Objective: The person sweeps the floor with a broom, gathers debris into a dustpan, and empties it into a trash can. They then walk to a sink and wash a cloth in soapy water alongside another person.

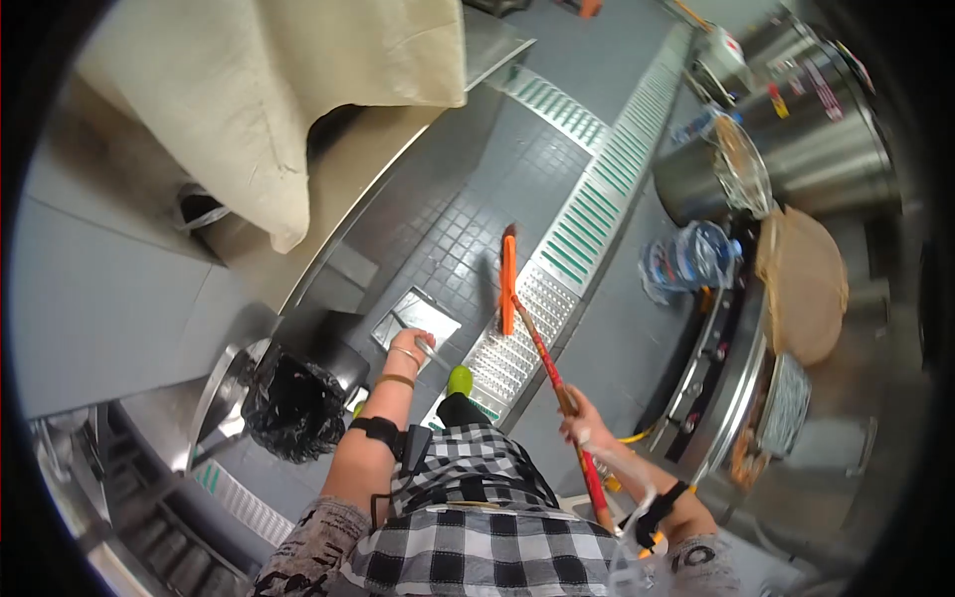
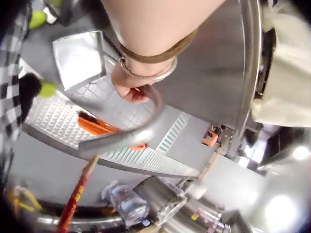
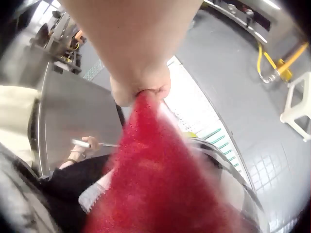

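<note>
there are two hands (image 1: 410, 346) (image 1: 579, 418); one red pole (image 1: 552, 370); one broom head (image 1: 509, 284); one metal handle (image 2: 121, 138); two green shoes (image 2: 47, 89) (image 2: 37, 19).

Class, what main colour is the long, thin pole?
Mainly red: the long, thin pole, clearest in head view.

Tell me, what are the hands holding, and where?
The right hand grips an orange-headed broom partway along its red shaft; the left hand holds a grey tubular handle beside its bend.
</note>
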Demonstrator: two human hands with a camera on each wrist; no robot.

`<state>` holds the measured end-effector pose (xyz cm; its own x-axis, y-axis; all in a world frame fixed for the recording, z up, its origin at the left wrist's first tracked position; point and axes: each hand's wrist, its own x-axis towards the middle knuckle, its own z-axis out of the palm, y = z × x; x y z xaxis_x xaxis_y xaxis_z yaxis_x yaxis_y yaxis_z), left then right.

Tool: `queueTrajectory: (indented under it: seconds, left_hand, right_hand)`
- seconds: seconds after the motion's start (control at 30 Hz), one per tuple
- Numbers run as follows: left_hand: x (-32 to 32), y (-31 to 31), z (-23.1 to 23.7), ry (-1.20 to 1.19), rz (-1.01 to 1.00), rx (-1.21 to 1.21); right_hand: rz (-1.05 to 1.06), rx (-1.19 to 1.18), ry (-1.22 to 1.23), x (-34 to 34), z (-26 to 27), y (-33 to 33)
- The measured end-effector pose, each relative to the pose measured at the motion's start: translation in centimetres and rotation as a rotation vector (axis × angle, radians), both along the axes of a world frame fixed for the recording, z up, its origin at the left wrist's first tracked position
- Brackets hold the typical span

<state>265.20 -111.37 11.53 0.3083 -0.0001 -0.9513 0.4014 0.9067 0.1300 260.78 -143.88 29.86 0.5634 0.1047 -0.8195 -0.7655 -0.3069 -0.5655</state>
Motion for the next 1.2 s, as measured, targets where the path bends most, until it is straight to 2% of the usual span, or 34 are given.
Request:
queueTrajectory:
  seconds: [0.07,0.13,0.2,0.27,0.33,0.4,0.47,0.53,0.6,0.67,0.73,0.8,0.83,0.9,0.97,1.0,1.03,1.1,1.13,1.2]
  left_hand:
    - [1.6,0.5,0.3,-0.016,0.074,0.001]
    - [3.2,0.6,1.2,-0.177,0.090,0.006]
    - [3.9,1.1,2.3,-0.262,-0.094,0.014]
    - [3.7,0.8,2.1,-0.260,-0.146,0.009]
    - [3.9,-0.7,4.5,-0.284,-0.295,0.143]
    - [3.5,-0.9,6.0,-0.321,-0.225,0.097]
    - [2.4,-0.6,7.4,-0.332,-0.278,0.194]
    - [0.1,0.0,7.5,-0.305,-0.350,0.278]
    - [-3.9,0.8,7.3,-0.287,-0.275,0.293]
    - [-8.9,1.8,7.1,-0.205,-0.308,0.324]
    - [-14.5,3.3,7.0,-0.068,-0.148,0.317]
    - [-20.9,5.2,5.4,0.114,0.145,0.312]
    - [-23.6,6.9,4.6,0.112,0.160,0.307]
    - [-29.4,10.6,2.7,0.231,0.346,0.376]
    - [-33.8,14.4,0.8,0.351,0.521,0.443]
    - [-34.9,15.6,-0.2,0.415,0.603,0.471]
    - [-35.1,16.7,-0.3,0.419,0.607,0.460]
    - [-34.3,19.7,0.8,0.766,0.677,0.641]
    - [-34.8,20.5,0.3,0.772,0.683,0.627]
    - [-36.0,21.9,-0.1,0.574,0.594,0.556]
  right_hand:
    - [0.007,-0.026,0.062,5.8,-1.1,1.5]
    - [0.060,-0.024,0.093,10.1,-2.9,3.9]
    - [0.116,-0.025,0.118,13.8,-5.7,6.5]
    - [0.044,0.151,0.180,16.9,-9.3,9.3]
    - [-0.149,0.326,0.159,19.1,-10.2,13.5]
    - [-0.292,0.748,0.349,22.2,-12.8,16.6]
    - [-0.450,0.646,0.315,24.7,-12.2,21.9]
    - [-0.385,0.681,0.394,27.5,-14.4,25.0]
    - [-0.326,0.705,0.256,27.9,-13.2,27.9]
    - [-0.241,0.628,0.203,26.6,-9.0,29.8]
    - [-0.170,0.546,0.134,24.4,-7.7,30.2]
    - [-0.226,0.464,-0.169,21.7,-7.5,29.5]
    - [-0.190,0.422,-0.259,19.8,-6.9,29.0]
    - [-0.088,0.356,-0.418,14.7,-7.7,27.4]
    - [0.270,0.378,-0.344,8.4,-9.3,26.6]
    - [0.405,0.219,-0.216,5.1,-7.6,28.4]
    - [0.538,0.308,-0.101,2.6,-9.9,28.3]
    - [0.702,0.255,0.078,-1.0,-12.8,31.1]
    - [0.707,0.239,0.122,-2.4,-14.6,32.8]
    - [0.715,0.212,0.171,-4.4,-17.6,36.4]
